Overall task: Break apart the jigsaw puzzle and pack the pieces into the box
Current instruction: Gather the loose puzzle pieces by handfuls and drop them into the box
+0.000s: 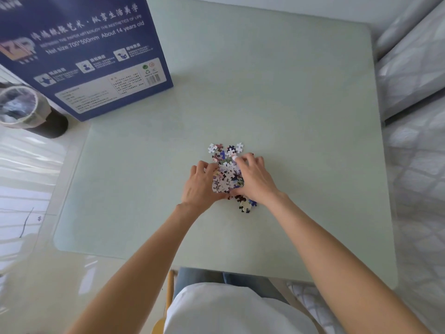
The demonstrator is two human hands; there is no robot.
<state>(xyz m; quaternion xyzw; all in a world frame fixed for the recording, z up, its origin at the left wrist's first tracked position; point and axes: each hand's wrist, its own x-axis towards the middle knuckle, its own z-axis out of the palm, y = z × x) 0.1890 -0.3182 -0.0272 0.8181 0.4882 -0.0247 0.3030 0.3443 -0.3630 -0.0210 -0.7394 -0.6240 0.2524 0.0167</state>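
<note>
Loose jigsaw pieces: small knobbed card shapes, heaped mid-table on matte pale green. Left hand and right hand cup the heap, fingers curled round its sides. Box: glossy navy card, far left, top cut off.

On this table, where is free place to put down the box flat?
The table is bare from the blue box across to its right edge, and again between the pile of pieces and the near edge. It is crowded only mid-table, where left hand and right hand cup the pile.
</note>
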